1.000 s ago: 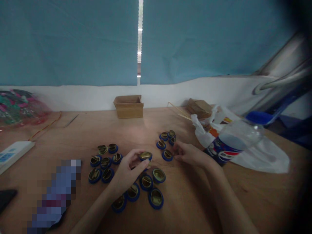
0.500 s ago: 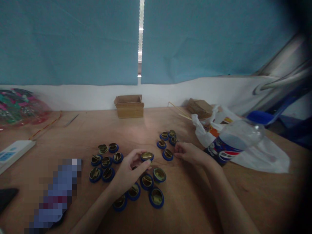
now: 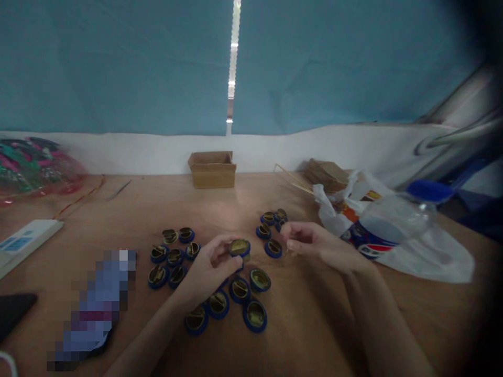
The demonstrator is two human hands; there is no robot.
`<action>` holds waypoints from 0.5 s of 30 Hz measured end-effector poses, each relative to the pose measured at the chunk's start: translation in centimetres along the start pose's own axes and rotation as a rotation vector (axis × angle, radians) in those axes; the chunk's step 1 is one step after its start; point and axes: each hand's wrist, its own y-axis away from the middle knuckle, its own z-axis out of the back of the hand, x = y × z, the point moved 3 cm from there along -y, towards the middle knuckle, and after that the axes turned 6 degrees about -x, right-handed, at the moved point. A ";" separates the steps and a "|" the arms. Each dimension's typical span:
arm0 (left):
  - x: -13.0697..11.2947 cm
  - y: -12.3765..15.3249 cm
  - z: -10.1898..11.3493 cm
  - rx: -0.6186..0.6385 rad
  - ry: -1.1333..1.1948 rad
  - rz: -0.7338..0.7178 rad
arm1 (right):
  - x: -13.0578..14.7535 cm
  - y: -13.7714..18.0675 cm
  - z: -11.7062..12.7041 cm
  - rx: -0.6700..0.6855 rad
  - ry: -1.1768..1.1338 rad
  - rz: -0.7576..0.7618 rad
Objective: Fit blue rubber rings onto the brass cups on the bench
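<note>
Head cam: left hand (image 3: 214, 266) has a disc (image 3: 240, 248) pinched over the table's (image 3: 165, 204) middle, can't tell what right hand (image 3: 314, 243) grips, box (image 3: 213, 177) at back edge, bottle (image 3: 379, 230) and bag (image 3: 444, 264) crowding the right.

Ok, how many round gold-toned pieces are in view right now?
18 round gold-toned pieces plainly visible: 7 clustered left of the left hand, 5 beside the right hand, 5 nearest the person, 1 held in the left hand. More may be hidden beneath that hand.
</note>
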 end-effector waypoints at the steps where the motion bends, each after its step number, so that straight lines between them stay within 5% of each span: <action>1: -0.2 0.0 0.1 0.023 0.008 -0.008 | 0.5 -0.1 -0.7 -0.025 -0.075 0.050; 7: -1.8 0.6 0.4 0.267 0.123 -0.018 | 0.6 -1.7 -5.9 -0.256 -0.420 0.160; 15: -2.1 0.9 -0.1 0.373 0.119 0.023 | 0.1 -1.6 -9.4 -0.197 -0.706 0.019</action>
